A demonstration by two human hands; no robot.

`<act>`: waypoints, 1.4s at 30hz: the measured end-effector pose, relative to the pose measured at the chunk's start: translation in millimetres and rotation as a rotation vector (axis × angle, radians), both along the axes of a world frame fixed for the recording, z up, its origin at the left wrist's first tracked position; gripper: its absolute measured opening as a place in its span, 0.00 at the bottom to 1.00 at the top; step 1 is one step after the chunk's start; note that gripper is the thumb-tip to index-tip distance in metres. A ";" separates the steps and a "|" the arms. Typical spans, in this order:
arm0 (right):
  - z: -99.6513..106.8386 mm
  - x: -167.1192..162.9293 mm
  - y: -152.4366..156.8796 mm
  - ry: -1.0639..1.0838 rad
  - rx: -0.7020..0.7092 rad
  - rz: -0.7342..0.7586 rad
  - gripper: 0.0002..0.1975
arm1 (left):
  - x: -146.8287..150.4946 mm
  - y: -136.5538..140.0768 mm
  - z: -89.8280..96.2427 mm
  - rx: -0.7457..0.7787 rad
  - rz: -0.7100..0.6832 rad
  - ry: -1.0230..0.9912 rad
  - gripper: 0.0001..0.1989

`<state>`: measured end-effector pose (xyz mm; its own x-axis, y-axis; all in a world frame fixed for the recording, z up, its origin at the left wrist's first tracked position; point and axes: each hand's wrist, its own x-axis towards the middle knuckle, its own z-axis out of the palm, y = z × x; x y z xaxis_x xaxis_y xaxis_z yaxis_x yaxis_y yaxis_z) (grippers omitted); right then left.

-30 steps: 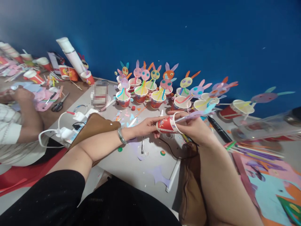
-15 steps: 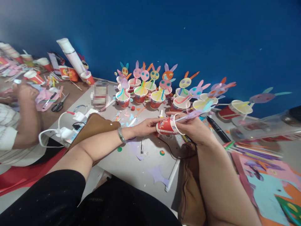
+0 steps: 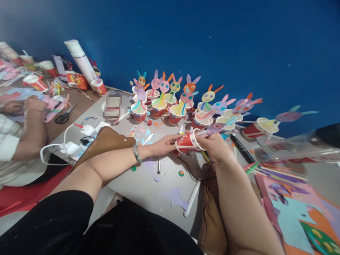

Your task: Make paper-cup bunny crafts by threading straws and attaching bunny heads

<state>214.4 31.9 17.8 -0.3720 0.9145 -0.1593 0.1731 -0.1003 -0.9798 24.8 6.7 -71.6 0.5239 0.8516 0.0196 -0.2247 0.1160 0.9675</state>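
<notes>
A red and white paper cup [image 3: 186,142] lies tipped on its side in the air between my hands, its mouth facing right. My left hand [image 3: 166,145] grips it by the base end. At the rim, my right hand [image 3: 216,146] closes round the cup's edge, with its fingers partly hidden. Out of the mouth sticks a purple paper rabbit head [image 3: 215,128] on a straw stem. Beyond my hands stand several finished-looking cups with paper rabbits, such as a red cup [image 3: 177,115] with a pink rabbit face.
A black marker [image 3: 241,148] and a clear plastic bottle [image 3: 297,145] lie to the right, near colored paper [image 3: 288,209]. On the left are a power strip [image 3: 77,150], scissors [image 3: 63,116] and a co-worker's hand [image 3: 34,104]. Paper scraps dot the table [image 3: 143,184].
My hands still hold the cup, and my right hand has shifted slightly left with it. The co-worker's hand has come down toward the table. The view has turned a little.
</notes>
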 end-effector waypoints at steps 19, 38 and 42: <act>-9.4 3.7 6.7 0.146 0.051 -0.146 0.19 | 2.3 -2.8 10.7 -0.157 0.031 -0.104 0.43; -29.1 -8.7 11.3 0.445 0.300 -0.406 0.25 | 3.8 1.2 13.6 -0.225 0.065 -0.273 0.33; -27.5 -9.2 10.2 0.456 0.276 -0.430 0.27 | 0.1 6.4 11.0 -0.257 0.074 -0.318 0.33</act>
